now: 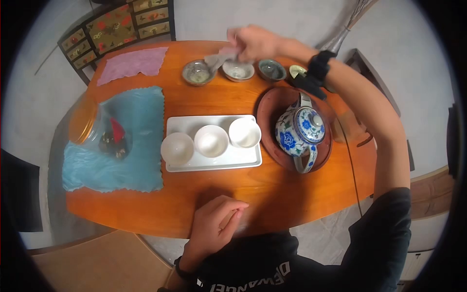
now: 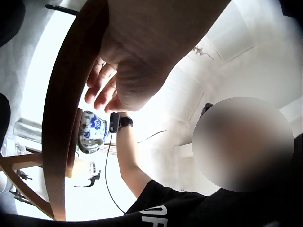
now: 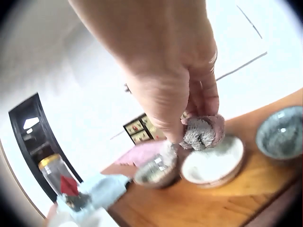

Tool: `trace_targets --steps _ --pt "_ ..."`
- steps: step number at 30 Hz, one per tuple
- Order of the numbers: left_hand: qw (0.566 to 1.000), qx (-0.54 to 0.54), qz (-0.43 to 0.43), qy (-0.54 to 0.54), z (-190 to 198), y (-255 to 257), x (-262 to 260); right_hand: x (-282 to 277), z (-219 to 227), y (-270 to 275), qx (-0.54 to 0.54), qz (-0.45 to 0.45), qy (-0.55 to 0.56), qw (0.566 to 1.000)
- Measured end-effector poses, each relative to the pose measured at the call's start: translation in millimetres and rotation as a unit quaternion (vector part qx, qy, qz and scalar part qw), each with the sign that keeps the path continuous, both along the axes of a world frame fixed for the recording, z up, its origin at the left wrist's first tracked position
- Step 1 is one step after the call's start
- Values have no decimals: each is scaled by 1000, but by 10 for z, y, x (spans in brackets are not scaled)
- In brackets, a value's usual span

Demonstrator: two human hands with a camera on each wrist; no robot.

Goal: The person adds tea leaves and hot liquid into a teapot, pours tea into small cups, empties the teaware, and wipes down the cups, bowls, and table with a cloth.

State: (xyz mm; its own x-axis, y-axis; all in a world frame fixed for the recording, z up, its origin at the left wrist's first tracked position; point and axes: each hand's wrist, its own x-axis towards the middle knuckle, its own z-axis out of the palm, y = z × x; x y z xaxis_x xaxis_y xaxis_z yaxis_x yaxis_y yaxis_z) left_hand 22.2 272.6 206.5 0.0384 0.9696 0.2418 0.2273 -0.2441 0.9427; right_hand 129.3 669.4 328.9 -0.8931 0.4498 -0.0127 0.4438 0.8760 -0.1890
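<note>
At the far side of the table my right hand [image 1: 255, 44] grips a small grey cloth [image 1: 220, 58], slightly blurred. The cloth hangs over the space between a glazed bowl [image 1: 197, 77] and a whitish bowl [image 1: 238, 73]. The right wrist view shows the bunched cloth [image 3: 199, 134] between thumb and fingers, above the whitish bowl [image 3: 213, 165]. A dark green bowl [image 1: 272, 70] stands to the right. My left hand [image 1: 214, 224] is at the near table edge, fingers loosely bent and holding nothing, nearest to the white tray [image 1: 214, 164].
Three white cups [image 1: 211, 141] stand on the tray. A blue-and-white teapot [image 1: 292, 131] sits on a round brown tray [image 1: 268, 107]. Left are a gold-lidded jar [image 1: 83, 119], a blue cloth [image 1: 146, 160] and a pink cloth [image 1: 131, 65]. A cable [image 1: 348, 151] crosses the right side.
</note>
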Motion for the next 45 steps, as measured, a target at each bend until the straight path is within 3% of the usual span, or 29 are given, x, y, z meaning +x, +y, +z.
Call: trace_targets --steps 4,6,7,9,13,18,20,23,24,25,27,31,34,36,38,42,44,45 --pt "1000 -17 -2 -1 -14 -9 12 379 396 142 -59 -84 78 992" --pt "1000 -15 -5 -1 -22 0 18 557 428 198 -4 -76 -27 997" --pt "1000 -12 -5 1 -22 3 19 639 343 272 -1 -78 -27 997" --pt "1000 -13 -2 -4 -11 -3 22 781 11 416 39 -21 -127 991" --pt "1000 -18 11 -6 -18 -20 26 754 -306 313 8 -75 -131 989" --pt "999 -33 14 -2 12 -19 47 755 -443 216 57 -111 -86 988" --pt "999 -43 10 1 21 -4 52 853 -328 259 67 -116 -93 987" --pt "999 -39 18 -10 -4 -19 81 1048 135 291 98 -117 26 988" --pt "999 -43 21 -7 2 -19 81 1126 329 268 35 -172 11 984" --pt "999 -44 23 -2 3 -17 77 1226 442 262 126 -180 -30 975" --pt "999 -48 16 -2 -3 -24 85 1399 501 232 9 -285 -85 955" --pt "999 -39 29 -4 -22 -31 90 1587 114 333 4 -270 -142 952" --pt "998 -45 40 5 -10 -36 94 1549 -222 307 -77 -294 -177 936" --pt "998 -47 44 13 -5 -34 95 1597 -459 360 88 -223 -176 955" --pt "998 -50 38 14 -1 -28 105 1640 -559 415 96 -220 -156 958" --pt "998 -58 11 9 127 53 303 1584 -300 257 119 -257 -148 948" --pt "992 -37 -45 -110 259 119 596 1587 123 -42 159 -230 -75 957" --pt "992 -42 -47 -108 291 163 739 1660 262 -194 148 -217 10 965"
